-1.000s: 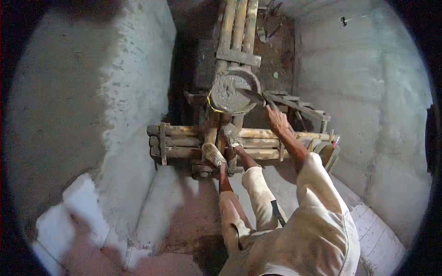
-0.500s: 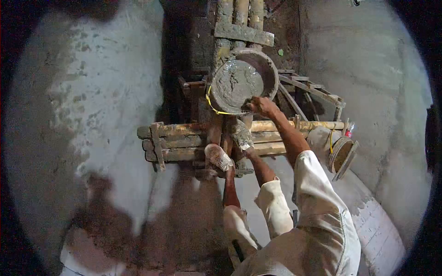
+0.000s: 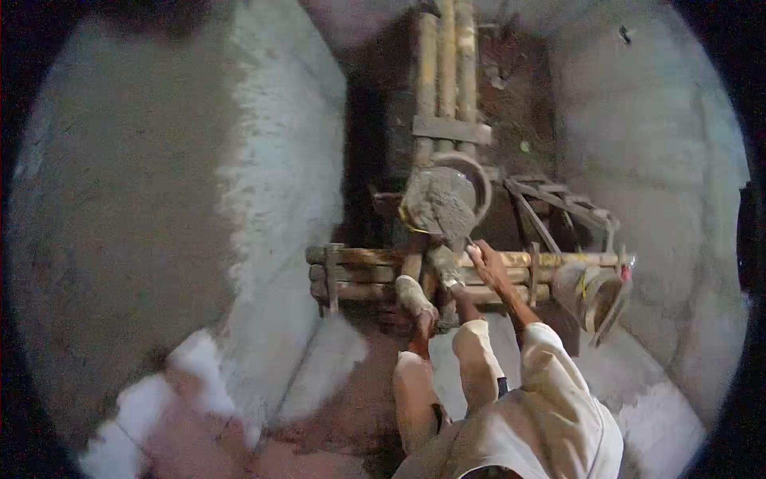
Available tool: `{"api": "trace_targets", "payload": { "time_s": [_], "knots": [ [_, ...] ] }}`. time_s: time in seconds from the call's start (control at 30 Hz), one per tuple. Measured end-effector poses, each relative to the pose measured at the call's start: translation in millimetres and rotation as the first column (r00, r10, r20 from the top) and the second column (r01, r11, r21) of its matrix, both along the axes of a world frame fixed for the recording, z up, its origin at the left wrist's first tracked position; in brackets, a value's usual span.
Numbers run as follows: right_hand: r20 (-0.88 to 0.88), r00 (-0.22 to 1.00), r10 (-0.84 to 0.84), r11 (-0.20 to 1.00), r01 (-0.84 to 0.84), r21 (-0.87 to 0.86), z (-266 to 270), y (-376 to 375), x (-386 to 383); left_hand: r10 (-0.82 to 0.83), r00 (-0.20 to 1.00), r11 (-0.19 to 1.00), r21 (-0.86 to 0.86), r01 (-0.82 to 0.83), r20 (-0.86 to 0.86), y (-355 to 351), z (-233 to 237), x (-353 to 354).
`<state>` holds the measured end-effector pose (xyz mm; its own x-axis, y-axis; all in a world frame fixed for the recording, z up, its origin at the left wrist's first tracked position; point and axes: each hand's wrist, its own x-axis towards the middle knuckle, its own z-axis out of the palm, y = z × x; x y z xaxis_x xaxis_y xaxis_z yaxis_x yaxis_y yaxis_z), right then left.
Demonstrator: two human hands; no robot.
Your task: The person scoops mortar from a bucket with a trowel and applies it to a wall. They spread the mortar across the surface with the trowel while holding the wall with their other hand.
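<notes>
My right hand (image 3: 488,265) is closed around the handle of a trowel at the near edge of a round bucket (image 3: 485,188). Wet grey mortar (image 3: 443,199) is heaped on the trowel, whose blade lies hidden beneath it. The load is over the bucket and covers much of the opening. A yellow bucket handle (image 3: 405,217) hangs at the left of the rim. Nowhere in the picture does my left hand appear.
My shoes (image 3: 413,295) rest on a bamboo platform (image 3: 359,273). More bamboo poles (image 3: 447,72) run away beyond the bucket. A second bucket (image 3: 594,299) lies tilted at the right, near a wooden frame (image 3: 550,203). Plastered walls (image 3: 279,144) stand on both sides.
My right hand has drawn back from inside the bucket's rim, and the trowel has come up with a heap of mortar. The view has shifted, revealing more of the left wall.
</notes>
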<state>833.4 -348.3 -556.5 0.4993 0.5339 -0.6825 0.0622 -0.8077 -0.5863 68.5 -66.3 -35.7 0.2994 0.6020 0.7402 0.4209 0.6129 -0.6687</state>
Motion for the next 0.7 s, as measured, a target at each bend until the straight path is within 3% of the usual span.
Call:
{"api": "trace_targets", "payload": {
  "time_s": [0.07, 0.1, 0.13, 0.2, 0.23, 0.27, 0.3, 0.43, 0.57, 0.6, 0.67, 0.7],
  "knots": [
    [0.228, 0.973, -0.035, 0.969, -0.024, 0.248, 28, 0, -31, -0.108, 0.994, 0.994, -0.023, 0.107, -0.015, 0, -10, -22],
    [0.029, 0.998, -0.05, 0.968, 0.041, 0.249, 72, 17, -42, -0.138, 0.99, 0.989, -0.046, 0.137, -0.015, 1, -11, -25],
    [-0.016, 0.998, -0.053, 0.966, 0.055, 0.252, 34, 0, -57, -0.167, 0.986, 0.983, -0.075, 0.166, -0.001, 1, -14, -24],
    [-0.12, 0.993, 0.015, 0.863, 0.048, 0.504, 148, 45, -89, -0.205, 0.976, 0.971, -0.113, 0.213, 0.076, 0, -13, -18],
    [-0.301, 0.954, -0.007, 0.881, 0.148, 0.449, 202, 56, -96, 0.618, 0.751, 0.773, -0.357, -0.525, 0.234, -6, 17, 93],
    [-0.465, 0.884, -0.04, 0.901, 0.233, 0.366, 244, 61, -109, -0.131, 0.956, 0.975, -0.139, 0.171, 0.261, -19, 7, 47],
    [-0.473, 0.88, 0.044, 0.869, 0.2, 0.452, 268, 69, -128, -0.167, 0.903, 0.955, -0.163, 0.248, 0.395, -31, 7, 50],
    [-0.721, 0.693, -0.004, 0.819, 0.416, 0.395, 384, 87, -204, -0.311, 0.885, 0.876, -0.257, 0.409, 0.347, -93, 43, 66],
    [-0.953, 0.253, 0.166, 0.76, 0.583, 0.287, 439, 117, -236, -0.463, 0.857, 0.883, 0.033, 0.468, 0.227, -111, 117, 26],
    [-0.955, 0.251, 0.16, 0.752, 0.595, 0.282, 447, 115, -240, -0.48, 0.848, 0.877, 0.094, 0.472, 0.226, -114, 136, 6],
    [-0.961, 0.023, 0.275, 0.682, 0.7, 0.212, 464, 111, -244, -0.493, 0.857, 0.867, 0.166, 0.469, 0.151, -120, 171, -18],
    [-0.964, 0.043, 0.261, 0.652, 0.728, 0.209, 470, 109, -246, -0.488, 0.868, 0.855, 0.246, 0.457, 0.086, -118, 183, -28]
  ]
}}
